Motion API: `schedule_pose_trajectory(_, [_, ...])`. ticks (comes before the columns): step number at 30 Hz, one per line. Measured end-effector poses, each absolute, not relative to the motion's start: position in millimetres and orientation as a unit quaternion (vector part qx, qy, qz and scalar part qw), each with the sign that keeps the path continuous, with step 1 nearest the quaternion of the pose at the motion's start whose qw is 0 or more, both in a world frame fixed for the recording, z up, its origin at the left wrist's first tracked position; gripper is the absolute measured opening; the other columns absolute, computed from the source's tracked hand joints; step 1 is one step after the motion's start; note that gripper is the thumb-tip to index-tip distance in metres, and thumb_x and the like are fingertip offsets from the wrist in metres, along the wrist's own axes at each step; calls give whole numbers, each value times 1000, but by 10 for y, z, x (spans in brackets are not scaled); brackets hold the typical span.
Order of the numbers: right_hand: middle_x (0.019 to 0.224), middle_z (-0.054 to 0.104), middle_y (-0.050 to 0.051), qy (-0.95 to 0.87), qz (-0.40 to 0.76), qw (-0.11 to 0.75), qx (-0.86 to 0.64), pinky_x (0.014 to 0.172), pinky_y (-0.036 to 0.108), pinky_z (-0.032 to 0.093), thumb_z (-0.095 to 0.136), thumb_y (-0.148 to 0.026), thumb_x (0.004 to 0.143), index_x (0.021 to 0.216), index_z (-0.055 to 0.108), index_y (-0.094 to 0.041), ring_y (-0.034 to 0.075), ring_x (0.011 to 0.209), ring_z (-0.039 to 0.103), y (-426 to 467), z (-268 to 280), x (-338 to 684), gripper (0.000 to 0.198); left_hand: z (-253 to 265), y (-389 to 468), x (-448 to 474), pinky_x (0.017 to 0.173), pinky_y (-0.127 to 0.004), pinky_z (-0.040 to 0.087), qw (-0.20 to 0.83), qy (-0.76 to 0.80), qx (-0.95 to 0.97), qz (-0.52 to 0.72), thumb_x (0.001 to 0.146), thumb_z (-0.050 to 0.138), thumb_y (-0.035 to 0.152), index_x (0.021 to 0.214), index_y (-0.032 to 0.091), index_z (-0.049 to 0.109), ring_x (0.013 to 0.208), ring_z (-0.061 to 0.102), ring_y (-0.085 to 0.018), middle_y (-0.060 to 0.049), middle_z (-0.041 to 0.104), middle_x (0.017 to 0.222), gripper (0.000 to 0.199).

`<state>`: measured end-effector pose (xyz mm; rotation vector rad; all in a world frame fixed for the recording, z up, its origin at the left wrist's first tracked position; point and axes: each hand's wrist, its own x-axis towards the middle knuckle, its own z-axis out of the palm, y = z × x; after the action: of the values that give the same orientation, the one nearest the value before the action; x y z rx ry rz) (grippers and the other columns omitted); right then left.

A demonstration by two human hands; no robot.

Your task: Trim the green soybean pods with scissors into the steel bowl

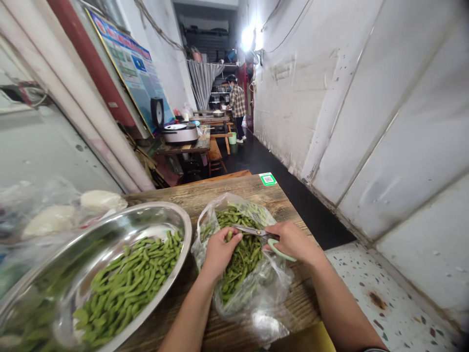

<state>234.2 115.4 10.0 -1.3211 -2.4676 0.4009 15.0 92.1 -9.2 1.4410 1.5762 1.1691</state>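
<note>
My left hand [220, 252] pinches a green edamame pod [229, 236] above an opened clear plastic bag [252, 296]. Many more pods [244, 259] fill that bag. In my right hand [293, 239] is a pair of scissors [252, 230] with pale green handles; the blades point left, their tips close to the fingers of my left hand. Whether the blades touch the pod I cannot tell. To the left, a large oval steel basin [185, 215] holds a heap of loose pods [135, 278].
The wooden table [293, 205] carries a green QR-code card [267, 179] at its far edge. White-filled plastic bags [51, 220] lie behind the basin. Farther off, a rice cooker [180, 133] sits on another table, and a person in a checked shirt [237, 101] stands by the back tables.
</note>
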Motion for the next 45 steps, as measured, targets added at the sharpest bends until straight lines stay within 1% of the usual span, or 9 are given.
schedule_pose_trajectory(4, [78, 65, 2, -852, 141, 198, -464, 61, 23, 35, 73, -48, 72, 91, 67, -22, 16, 69, 58, 1148, 95, 2334, 33, -59, 912, 138, 40, -17, 19, 542, 524, 402, 520, 68, 71, 38, 82, 16, 57, 40, 29, -4, 10, 41, 48, 29])
schedule_pose_trajectory(6, [81, 64, 2, -851, 141, 225, -453, 61, 23, 37, 72, -52, 72, 99, 65, -21, 15, 68, 56, 1135, 104, 2327, 42, -25, 914, 123, 37, -14, 17, 614, 466, 325, 548, 70, 73, 32, 81, 15, 55, 40, 33, -3, 7, 47, 53, 27])
schedule_pose_trajectory(11, [92, 62, 6, -861, 104, 250, -430, 72, 27, 42, 72, -52, 71, 113, 61, -19, 19, 81, 58, 1106, 111, 2288, 54, 26, 938, 123, 36, -10, 29, 654, 380, 180, 629, 76, 64, 8, 77, 13, 55, 64, 58, -7, -4, 62, 82, 10])
schedule_pose_trajectory(16, [91, 62, 5, -859, 74, 229, -453, 70, 27, 42, 72, -49, 72, 112, 61, -21, 19, 79, 58, 1112, 88, 2232, 50, 13, 943, 168, 44, -11, 42, 669, 332, 135, 652, 80, 54, -2, 78, 12, 60, 64, 58, -7, -1, 60, 76, 15])
schedule_pose_trajectory(22, [87, 63, 4, -855, 77, 238, -455, 66, 25, 41, 74, -48, 71, 110, 63, -21, 16, 73, 57, 1124, 67, 2218, 49, 13, 924, 202, 56, -12, 52, 654, 350, 149, 654, 80, 53, -4, 80, 11, 62, 67, 60, -7, -3, 62, 80, 18])
schedule_pose_trajectory(32, [83, 62, 3, -853, 112, 246, -447, 62, 23, 38, 72, -51, 73, 108, 64, -20, 14, 67, 55, 1123, 62, 2227, 47, 32, 904, 232, 57, -10, 52, 643, 369, 170, 649, 81, 54, -3, 77, 12, 61, 69, 61, -6, -2, 62, 79, 17])
schedule_pose_trajectory(40, [73, 64, 1, -859, 123, 210, -451, 59, 22, 33, 73, -47, 72, 89, 67, -21, 15, 65, 56, 1152, 40, 2247, 32, -19, 937, 243, 61, -12, 51, 629, 407, 186, 635, 78, 57, -1, 75, 12, 60, 77, 64, -10, -4, 62, 79, 14])
schedule_pose_trajectory(43, [78, 66, 2, -849, 118, 226, -462, 60, 22, 35, 73, -45, 73, 92, 67, -21, 15, 68, 58, 1177, 24, 2255, 31, -10, 847, 197, 66, -19, 52, 523, 468, 299, 647, 80, 60, 12, 81, 15, 58, 79, 65, -13, -4, 64, 84, 4])
schedule_pose_trajectory(45, [82, 67, 4, -835, 116, 246, -478, 62, 23, 36, 71, -46, 75, 95, 67, -20, 16, 70, 59, 1188, 24, 2260, 33, 59, 729, 63, 70, -25, 52, 367, 538, 398, 646, 82, 60, 23, 90, 18, 59, 76, 64, -14, -4, 65, 92, 10])
